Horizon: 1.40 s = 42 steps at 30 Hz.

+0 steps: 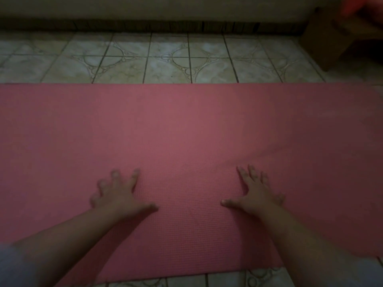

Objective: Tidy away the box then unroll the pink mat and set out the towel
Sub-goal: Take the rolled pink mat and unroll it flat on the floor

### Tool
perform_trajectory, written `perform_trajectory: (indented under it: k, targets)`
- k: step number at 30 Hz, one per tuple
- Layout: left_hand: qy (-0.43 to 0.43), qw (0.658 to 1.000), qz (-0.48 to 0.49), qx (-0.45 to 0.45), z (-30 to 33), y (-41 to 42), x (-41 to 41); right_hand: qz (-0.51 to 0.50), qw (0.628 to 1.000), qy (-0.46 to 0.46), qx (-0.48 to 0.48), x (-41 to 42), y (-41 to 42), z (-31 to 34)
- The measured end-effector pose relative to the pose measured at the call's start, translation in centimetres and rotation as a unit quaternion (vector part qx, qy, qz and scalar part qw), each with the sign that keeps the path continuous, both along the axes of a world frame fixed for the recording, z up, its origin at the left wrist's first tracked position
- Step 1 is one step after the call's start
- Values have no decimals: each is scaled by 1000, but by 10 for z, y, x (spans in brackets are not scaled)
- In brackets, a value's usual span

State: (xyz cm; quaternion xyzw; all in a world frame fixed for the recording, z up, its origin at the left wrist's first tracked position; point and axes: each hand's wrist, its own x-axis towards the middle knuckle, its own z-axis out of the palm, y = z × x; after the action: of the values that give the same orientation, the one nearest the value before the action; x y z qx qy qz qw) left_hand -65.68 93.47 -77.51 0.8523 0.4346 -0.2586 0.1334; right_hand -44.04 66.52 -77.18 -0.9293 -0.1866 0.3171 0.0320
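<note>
On the tiled floor (pixel 165 59) the pink mat (pixel 186 125) lies unrolled, the cardboard box (pixel 323 42) far right, and left hand (pixel 118 193) and right hand (pixel 257 193), fingers spread flat, should press outward to smooth its rippled right side.

The mat (pixel 186 125) runs off both side edges; beyond its far right corner, the box (pixel 331 38) is cropped and blurred.
</note>
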Motion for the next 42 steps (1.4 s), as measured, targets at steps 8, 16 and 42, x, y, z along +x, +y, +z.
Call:
perform_trajectory:
  k: [8, 16, 42]
  targets:
    - [23, 997, -47, -52, 4, 2, -17, 20, 999, -25, -18, -5, -9, -4]
    - [12, 996, -56, -62, -1, -32, -11, 10, 999, -27, -22, -2, -44, 0]
    - [-29, 999, -21, -13, -10, 20, 1, 10, 1000, -30, 1, 0, 28, -7]
